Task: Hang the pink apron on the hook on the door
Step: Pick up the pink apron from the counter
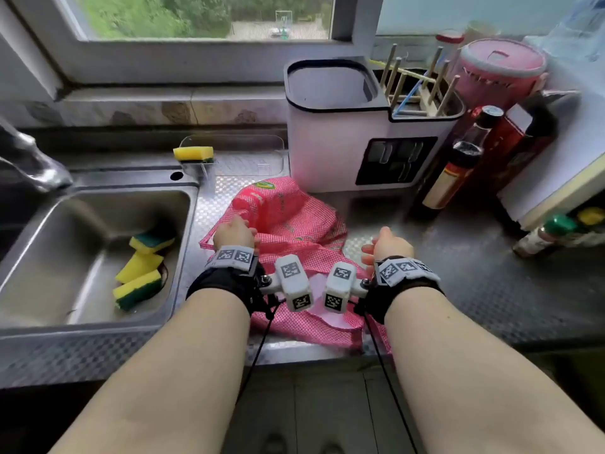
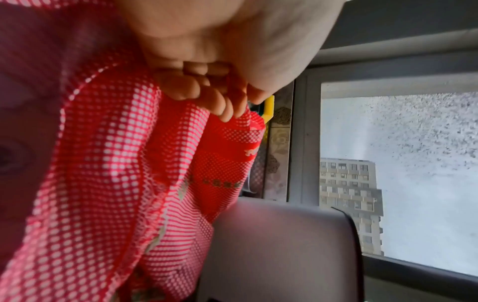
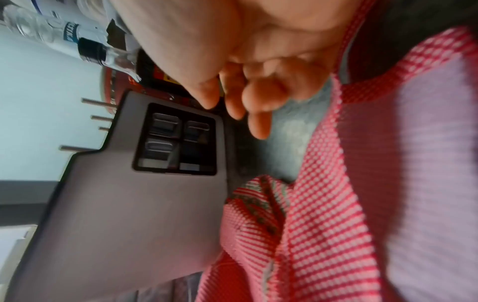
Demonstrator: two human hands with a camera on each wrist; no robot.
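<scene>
The pink checked apron (image 1: 294, 224) lies crumpled on the steel counter between the sink and a white utensil holder. My left hand (image 1: 234, 235) is on its left edge. In the left wrist view the left hand (image 2: 207, 92) has curled fingers that pinch a raised fold of the apron (image 2: 116, 163). My right hand (image 1: 389, 245) hovers at the apron's right edge. In the right wrist view the right hand (image 3: 245, 98) has loosely bent fingers and holds nothing, and the apron (image 3: 323, 204) with its strap runs beside it. No door or hook is in view.
A steel sink (image 1: 82, 326) on the left holds several yellow sponges (image 1: 140, 270), with a tap (image 1: 32, 158) above it. The white utensil holder (image 1: 343, 132) stands right behind the apron. Sauce bottles (image 1: 458, 165) crowd the right. Another sponge (image 1: 193, 154) sits on a clear tray.
</scene>
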